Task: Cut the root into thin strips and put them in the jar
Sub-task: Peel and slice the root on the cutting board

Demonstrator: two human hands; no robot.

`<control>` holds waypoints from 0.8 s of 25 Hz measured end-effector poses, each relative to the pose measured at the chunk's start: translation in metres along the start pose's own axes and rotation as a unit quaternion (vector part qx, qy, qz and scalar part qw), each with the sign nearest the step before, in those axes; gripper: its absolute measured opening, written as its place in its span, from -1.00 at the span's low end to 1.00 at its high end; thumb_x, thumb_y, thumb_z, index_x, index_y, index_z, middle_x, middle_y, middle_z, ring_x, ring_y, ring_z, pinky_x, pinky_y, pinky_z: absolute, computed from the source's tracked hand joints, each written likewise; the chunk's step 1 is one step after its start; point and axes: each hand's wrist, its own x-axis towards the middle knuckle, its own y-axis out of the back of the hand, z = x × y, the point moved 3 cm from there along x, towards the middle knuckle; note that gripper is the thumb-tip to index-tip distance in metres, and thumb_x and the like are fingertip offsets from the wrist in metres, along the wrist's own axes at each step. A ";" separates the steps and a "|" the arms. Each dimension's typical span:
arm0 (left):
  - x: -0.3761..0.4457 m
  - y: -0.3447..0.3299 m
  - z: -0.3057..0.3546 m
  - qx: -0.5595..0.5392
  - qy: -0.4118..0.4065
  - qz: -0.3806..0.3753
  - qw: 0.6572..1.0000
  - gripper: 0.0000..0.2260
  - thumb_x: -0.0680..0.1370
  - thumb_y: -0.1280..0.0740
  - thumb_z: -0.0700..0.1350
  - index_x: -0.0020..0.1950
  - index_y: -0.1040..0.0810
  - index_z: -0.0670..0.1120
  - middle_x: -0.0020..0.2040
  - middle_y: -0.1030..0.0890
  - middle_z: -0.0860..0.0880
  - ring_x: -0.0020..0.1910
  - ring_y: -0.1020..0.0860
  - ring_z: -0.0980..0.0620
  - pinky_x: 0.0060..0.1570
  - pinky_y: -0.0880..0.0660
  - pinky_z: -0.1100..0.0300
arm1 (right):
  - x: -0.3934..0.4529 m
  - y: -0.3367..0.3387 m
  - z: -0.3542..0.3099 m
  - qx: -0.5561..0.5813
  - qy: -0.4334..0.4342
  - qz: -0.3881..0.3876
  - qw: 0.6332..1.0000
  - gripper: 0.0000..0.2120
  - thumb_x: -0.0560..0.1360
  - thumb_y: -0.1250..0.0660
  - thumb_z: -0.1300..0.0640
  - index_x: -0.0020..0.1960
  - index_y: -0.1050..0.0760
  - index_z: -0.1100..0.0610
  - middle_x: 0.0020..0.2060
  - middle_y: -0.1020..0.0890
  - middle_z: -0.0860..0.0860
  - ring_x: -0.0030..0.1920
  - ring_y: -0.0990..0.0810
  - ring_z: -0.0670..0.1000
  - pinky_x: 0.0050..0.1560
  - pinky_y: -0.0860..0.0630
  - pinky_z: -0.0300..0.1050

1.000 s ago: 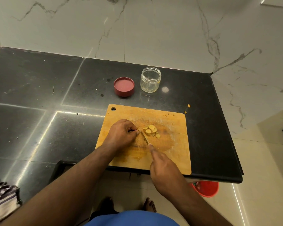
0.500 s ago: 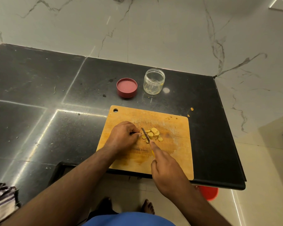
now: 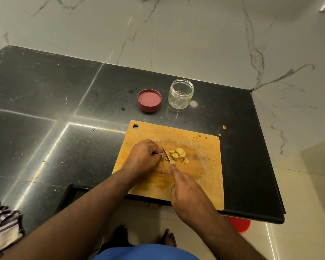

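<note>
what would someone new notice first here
Two hands work mid-board on the wooden cutting board: the left hand pins the root, the right hand holds a knife beside pale slices. Behind the board stand an open jar and its red lid.

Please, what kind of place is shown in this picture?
Most likely a home kitchen. A black stone counter meets a marble-patterned wall, a wooden cutting board lies on it with pale root slices, and an open jar stands nearby.
</note>
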 end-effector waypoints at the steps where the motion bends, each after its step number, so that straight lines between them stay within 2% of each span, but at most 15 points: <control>1: 0.000 0.000 0.001 0.001 -0.003 0.000 1.000 -0.86 0.55 -0.45 -0.09 0.08 -0.73 -0.06 0.07 -0.65 0.04 0.04 -0.53 0.15 0.03 -0.47 0.28 | 0.002 0.001 0.001 0.000 -0.001 -0.004 1.000 -0.44 0.65 -0.02 0.13 0.60 0.07 -0.07 0.19 -0.45 -0.01 0.06 -0.46 -0.01 0.07 -0.47 -0.09; 5: 0.000 0.000 0.002 0.014 -0.007 -0.002 1.000 -0.85 0.56 -0.44 -0.09 0.09 -0.72 -0.07 0.08 -0.65 0.03 0.06 -0.52 0.16 0.04 -0.42 0.31 | 0.013 0.004 0.004 0.011 -0.007 -0.030 0.999 -0.44 0.65 -0.04 0.15 0.60 0.04 -0.07 0.32 -0.44 0.03 0.23 -0.42 0.02 0.22 -0.42 -0.09; 8: 0.000 0.001 0.000 0.015 -0.005 -0.003 1.000 -0.85 0.56 -0.44 -0.08 0.09 -0.72 -0.07 0.08 -0.65 0.03 0.06 -0.52 0.16 0.03 -0.41 0.32 | 0.018 0.003 0.006 0.034 -0.011 -0.025 0.999 -0.45 0.66 -0.04 0.12 0.60 0.03 -0.08 0.36 -0.43 0.03 0.29 -0.41 0.01 0.28 -0.41 -0.07; 11: 0.000 0.001 0.001 0.013 0.002 -0.005 1.000 -0.85 0.55 -0.45 -0.08 0.08 -0.72 -0.05 0.07 -0.65 0.05 0.03 -0.52 0.16 0.00 -0.43 0.31 | 0.006 -0.002 0.009 0.048 -0.013 -0.012 0.999 -0.46 0.66 -0.05 0.10 0.60 0.02 -0.08 0.37 -0.43 -0.01 0.28 -0.41 -0.05 0.27 -0.41 -0.12; 15: 0.000 0.001 0.001 0.004 0.017 -0.007 1.000 -0.86 0.54 -0.46 -0.05 0.07 -0.71 -0.03 0.02 -0.62 0.10 -0.01 -0.51 0.18 -0.10 -0.39 0.42 | -0.014 -0.005 0.015 0.052 -0.020 0.006 0.998 -0.46 0.66 -0.05 0.09 0.60 0.01 -0.12 0.40 -0.41 -0.06 0.28 -0.42 -0.09 0.27 -0.41 -0.19; 18: 0.001 0.002 0.001 0.003 0.025 -0.025 0.999 -0.87 0.53 -0.47 -0.06 0.07 -0.68 0.00 0.02 -0.60 0.10 -0.02 -0.52 0.15 -0.12 -0.41 0.38 | -0.020 0.004 0.018 0.060 -0.017 0.033 0.998 -0.47 0.67 -0.06 0.08 0.59 -0.01 -0.12 0.39 -0.40 -0.10 0.26 -0.42 -0.14 0.24 -0.39 -0.27; 20: 0.003 0.004 0.002 0.006 0.027 -0.041 0.999 -0.85 0.53 -0.46 -0.07 0.09 -0.66 0.01 0.03 -0.59 0.10 -0.04 -0.50 0.17 -0.16 -0.36 0.42 | -0.024 0.012 0.018 0.089 -0.015 0.046 0.995 -0.48 0.66 -0.07 0.08 0.59 -0.05 -0.10 0.41 -0.39 -0.11 0.27 -0.42 -0.15 0.26 -0.41 -0.24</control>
